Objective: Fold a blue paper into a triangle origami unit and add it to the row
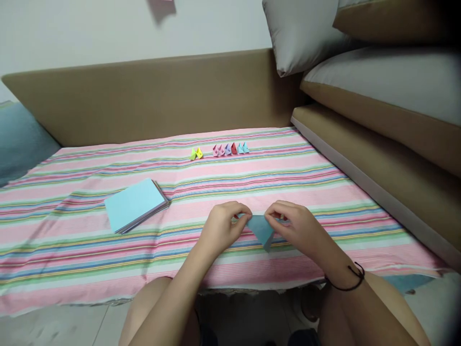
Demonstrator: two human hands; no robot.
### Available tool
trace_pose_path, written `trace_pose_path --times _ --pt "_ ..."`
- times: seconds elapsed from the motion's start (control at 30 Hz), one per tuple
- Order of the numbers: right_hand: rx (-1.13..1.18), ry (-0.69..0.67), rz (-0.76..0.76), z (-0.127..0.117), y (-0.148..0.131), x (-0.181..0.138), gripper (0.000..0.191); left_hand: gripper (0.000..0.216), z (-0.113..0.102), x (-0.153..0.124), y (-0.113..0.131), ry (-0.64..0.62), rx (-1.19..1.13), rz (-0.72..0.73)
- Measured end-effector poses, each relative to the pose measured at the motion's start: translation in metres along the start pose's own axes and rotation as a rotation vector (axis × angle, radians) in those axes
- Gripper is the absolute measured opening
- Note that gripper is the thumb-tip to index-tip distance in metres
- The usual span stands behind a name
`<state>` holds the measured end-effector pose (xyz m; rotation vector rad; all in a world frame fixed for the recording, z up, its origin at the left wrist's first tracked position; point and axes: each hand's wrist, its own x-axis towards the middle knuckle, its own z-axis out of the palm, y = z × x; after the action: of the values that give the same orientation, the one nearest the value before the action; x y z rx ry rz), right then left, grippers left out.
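1. Open strip of striped cloth point(192, 211) betw. paper stack point(133, 204) and L hand point(224, 222); passable.
2. Cloth also open fwd of hands, up to yellow-green pair point(199, 153) and six-pc row point(234, 148).
3. Gap betw. those two: narrow.
4. Backrest point(162, 98) blocks rear; cushion pile point(389, 105) blocks R side.
5. Blue paper point(260, 228) bars space betw. L hand and R hand point(293, 222).

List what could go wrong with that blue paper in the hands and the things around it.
The blue paper is pinched between the left hand and right hand; uneven pulling might crease or tear it.

A tug on the striped cloth could disturb the small folded papers or shift the paper stack.
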<state>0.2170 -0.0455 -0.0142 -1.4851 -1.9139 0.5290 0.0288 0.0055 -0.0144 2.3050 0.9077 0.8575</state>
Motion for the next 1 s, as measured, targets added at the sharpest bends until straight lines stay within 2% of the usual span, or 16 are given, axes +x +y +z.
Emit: trace_pose_path --times 0.3,0.4,0.47,0.53,0.63,0.8,1.0 --pt "-0.039 0.083 0.125 -0.02 0.016 -0.003 0.015 0.012 -0.015 0.002 -0.003 0.06 -0.044 -0.068" --pt "0.07 0.141 0.161 -0.022 0.016 -0.002 0.013 0.011 -0.014 0.002 -0.004 0.081 -0.113 -0.134" --pt "0.183 0.141 0.158 -0.019 0.013 -0.001 0.016 0.011 -0.011 0.003 -0.002 0.063 -0.146 -0.153" --pt "0.238 0.085 0.156 -0.014 0.01 0.0 0.017 0.011 -0.007 0.003 -0.001 0.046 -0.157 -0.156" --pt "0.2 0.014 0.145 -0.005 0.007 0.001 0.019 0.011 -0.003 0.003 0.0 0.036 -0.162 -0.149" --pt "0.124 0.007 0.071 0.004 0.0 0.001 0.018 0.012 0.002 0.002 0.001 -0.046 -0.217 -0.184" --pt "0.137 0.018 0.042 0.008 -0.007 0.001 0.018 0.015 0.001 0.002 0.003 -0.086 -0.16 -0.196"
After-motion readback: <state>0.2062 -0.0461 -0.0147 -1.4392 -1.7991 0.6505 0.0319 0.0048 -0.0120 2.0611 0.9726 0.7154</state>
